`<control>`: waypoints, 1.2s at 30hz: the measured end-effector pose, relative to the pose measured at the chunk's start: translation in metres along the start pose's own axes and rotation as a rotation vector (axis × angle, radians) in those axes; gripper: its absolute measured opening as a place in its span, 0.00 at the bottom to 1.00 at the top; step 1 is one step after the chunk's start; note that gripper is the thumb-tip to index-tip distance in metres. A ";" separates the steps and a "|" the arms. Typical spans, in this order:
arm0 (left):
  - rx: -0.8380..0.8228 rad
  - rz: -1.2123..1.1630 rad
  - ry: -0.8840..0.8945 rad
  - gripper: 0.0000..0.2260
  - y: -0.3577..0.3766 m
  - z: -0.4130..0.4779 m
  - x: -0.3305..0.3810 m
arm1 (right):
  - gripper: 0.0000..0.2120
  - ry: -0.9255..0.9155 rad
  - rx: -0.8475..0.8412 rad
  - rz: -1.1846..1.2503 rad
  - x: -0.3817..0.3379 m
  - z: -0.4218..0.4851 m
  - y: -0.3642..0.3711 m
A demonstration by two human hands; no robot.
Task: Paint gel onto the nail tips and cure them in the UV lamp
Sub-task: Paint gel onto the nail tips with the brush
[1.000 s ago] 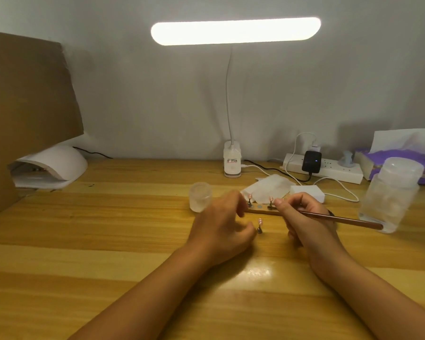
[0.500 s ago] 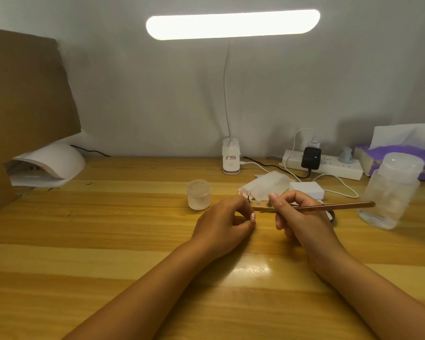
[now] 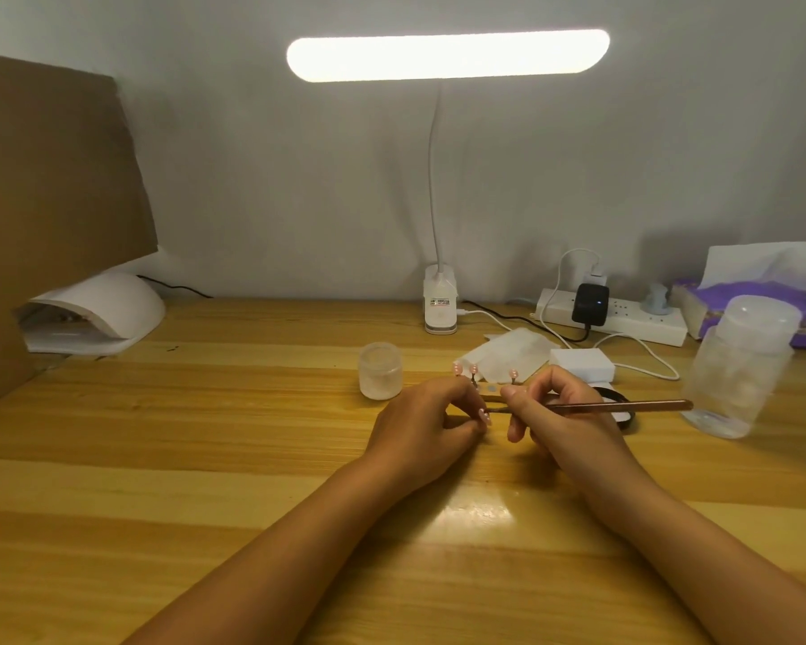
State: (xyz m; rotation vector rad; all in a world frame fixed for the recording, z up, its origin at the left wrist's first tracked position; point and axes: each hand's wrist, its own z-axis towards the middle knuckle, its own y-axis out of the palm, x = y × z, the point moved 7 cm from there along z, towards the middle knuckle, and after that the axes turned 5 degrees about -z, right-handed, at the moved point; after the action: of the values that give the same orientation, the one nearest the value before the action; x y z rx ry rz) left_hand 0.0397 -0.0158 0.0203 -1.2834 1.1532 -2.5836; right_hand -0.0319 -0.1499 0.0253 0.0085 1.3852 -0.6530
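Holding a brush (image 3: 615, 405) in a tight grip, the right hand (image 3: 564, 421) points it sideways at the nail tip (image 3: 484, 415), pinched just left of that grip by the left hand (image 3: 419, 425).

Left hand (image 3: 419, 425) and right hand (image 3: 564, 412) both sit nearer than the desk lamp (image 3: 440, 300), one to each side of its base. Hands, wrists and forearms bare along the whole visible length. Right-hand nails short, plain where visible. Left-hand nails hidden, cannot tell.
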 end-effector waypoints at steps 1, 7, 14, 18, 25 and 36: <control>0.004 -0.001 -0.006 0.09 0.000 0.000 -0.001 | 0.14 -0.007 -0.012 -0.019 0.000 0.000 0.002; 0.001 0.000 -0.006 0.10 0.000 0.002 -0.002 | 0.08 -0.015 0.001 -0.140 0.002 0.002 0.003; -0.001 -0.013 -0.004 0.11 0.000 0.002 -0.002 | 0.09 -0.033 0.032 -0.056 0.000 0.002 -0.001; 0.003 -0.007 -0.014 0.12 -0.001 0.002 -0.002 | 0.10 -0.038 -0.049 -0.091 -0.002 0.001 0.006; 0.003 -0.004 -0.014 0.09 -0.001 0.002 -0.003 | 0.08 -0.053 0.095 -0.119 0.000 0.003 -0.006; -0.005 0.005 -0.061 0.04 -0.001 0.002 -0.003 | 0.17 -0.069 0.109 0.038 -0.003 0.000 -0.009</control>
State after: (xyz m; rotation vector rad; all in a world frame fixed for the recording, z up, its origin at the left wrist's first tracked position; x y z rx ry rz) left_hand 0.0436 -0.0150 0.0194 -1.3479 1.1512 -2.5207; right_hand -0.0361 -0.1565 0.0312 0.0979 1.2788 -0.6907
